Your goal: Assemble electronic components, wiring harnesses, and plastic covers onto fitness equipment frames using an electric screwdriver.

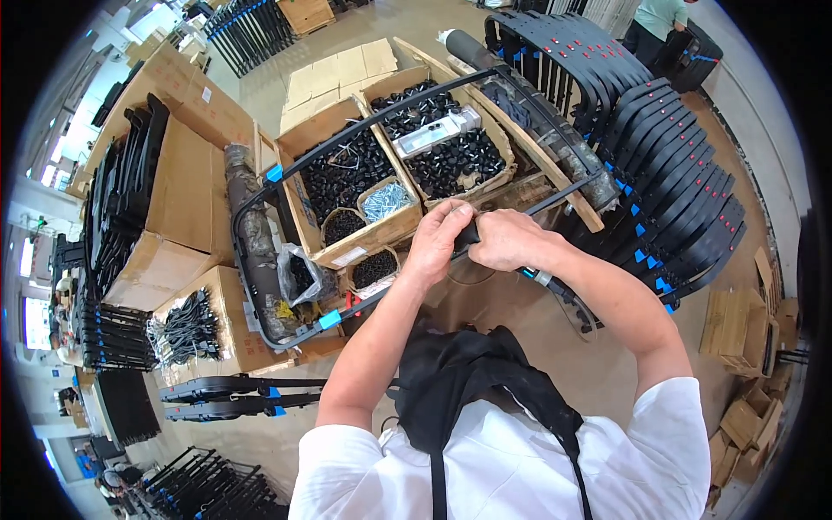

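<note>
A black tubular frame [373, 120] with blue clips lies across the parts boxes and two wrapped rolls. At its near bar, my left hand [440, 241] is closed, thumb on top. A short black piece [466, 236] shows between my hands; I cannot tell whether it belongs to the frame or a tool. My right hand [505, 239] makes a fist against it. From under my right wrist sticks out the rear of a corded electric screwdriver [543, 278] with a teal ring, apparently in that fist. Its tip is hidden.
Open boxes [329, 258] hold black plastic pieces, and one holds silver screws [386, 201]. Cartons [186, 186] stand at the left. Rows of curved black frames [667, 165] fill the right side. A wooden strip [585, 211] juts toward me. A person [660, 19] stands far right.
</note>
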{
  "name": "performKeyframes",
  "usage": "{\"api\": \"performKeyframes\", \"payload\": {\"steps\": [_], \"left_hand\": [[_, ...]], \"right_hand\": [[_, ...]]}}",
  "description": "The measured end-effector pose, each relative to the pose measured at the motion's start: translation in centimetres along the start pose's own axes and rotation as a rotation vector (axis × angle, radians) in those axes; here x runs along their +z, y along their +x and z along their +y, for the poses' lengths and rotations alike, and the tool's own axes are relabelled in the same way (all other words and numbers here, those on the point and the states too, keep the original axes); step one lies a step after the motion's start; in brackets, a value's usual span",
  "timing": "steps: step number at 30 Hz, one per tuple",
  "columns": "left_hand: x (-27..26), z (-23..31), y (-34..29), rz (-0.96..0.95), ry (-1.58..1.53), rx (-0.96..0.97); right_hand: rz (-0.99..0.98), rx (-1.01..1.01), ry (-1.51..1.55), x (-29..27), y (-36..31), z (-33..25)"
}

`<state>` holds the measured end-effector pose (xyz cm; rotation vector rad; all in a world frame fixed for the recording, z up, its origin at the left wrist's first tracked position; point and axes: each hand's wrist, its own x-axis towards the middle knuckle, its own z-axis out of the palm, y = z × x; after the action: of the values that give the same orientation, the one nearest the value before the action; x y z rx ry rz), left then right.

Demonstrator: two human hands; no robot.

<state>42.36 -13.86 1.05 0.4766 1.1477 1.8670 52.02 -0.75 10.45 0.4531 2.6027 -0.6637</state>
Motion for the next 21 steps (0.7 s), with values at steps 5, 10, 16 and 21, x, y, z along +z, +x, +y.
{"api": "performKeyframes", "payload": {"steps": [5, 10, 16, 21], "left_hand": [[-0.5, -0.4, -0.3, 0.000, 0.044, -0.004], [-0.8, -1.2, -0.9, 0.040, 0.058, 0.045], [0.1, -1.6, -1.6, 0.076, 0.040, 0.052], [-0.5, -2.0, -1.4, 0.060, 0.047, 0.048]], "right_hand": [[0.007, -0.010, 0.018, 0.2, 0.1, -0.1], [-0.014, -0.046, -0.023, 0.7, 0.6, 0.5], [-0.011, -0.052, -0.040, 1.8, 0.8, 1.1], [-0.020, -0.021, -0.004, 2.1, 1.1, 1.0]]}}
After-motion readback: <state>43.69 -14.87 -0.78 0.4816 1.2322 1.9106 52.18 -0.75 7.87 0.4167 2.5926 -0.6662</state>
